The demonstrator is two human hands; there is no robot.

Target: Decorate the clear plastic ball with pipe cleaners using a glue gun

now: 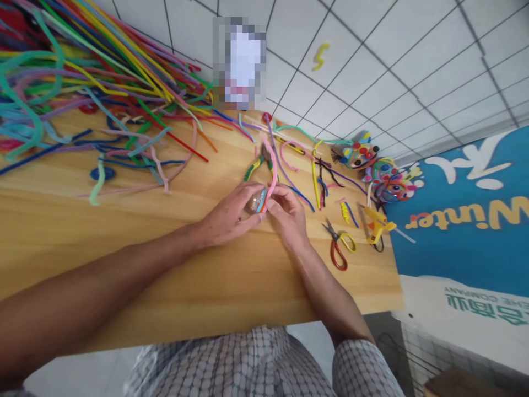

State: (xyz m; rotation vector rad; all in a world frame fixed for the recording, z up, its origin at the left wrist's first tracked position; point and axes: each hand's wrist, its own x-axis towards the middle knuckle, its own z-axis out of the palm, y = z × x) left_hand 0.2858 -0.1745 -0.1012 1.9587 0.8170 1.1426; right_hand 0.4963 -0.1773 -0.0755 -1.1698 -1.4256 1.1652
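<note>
Both hands worked close together above the wooden surface, near its middle. The left grip was curled around a small transparent piece, fingers over its far side and thumb along the near side, so that only part of its rounded side showed. Colored bands, blue and orange among them, lay across the end of the piece toward the right hand. The right grip was pinched at that same end, closed on the lower end of a fuzzy pink strip, whose free length rose between the hands and leaned away over the pliers. The step in hand seemed to be fitting the pink strip against the banded end; whether it was already fixed there could not be told, since the fingertips hid the join. The next move, as judged from this pose, called for the left grip to steady the transparent piece while the right kept the strip pressed snugly beside the bands and guided its loose length, without letting the lower end slip. The scissors lay to the right with their blades apart, and the yellow glue gun rested farther right, near the edge. Beyond them sat decorated figures, while a thick heap of colored stems spread over the far left, well apart from the hands.
</note>
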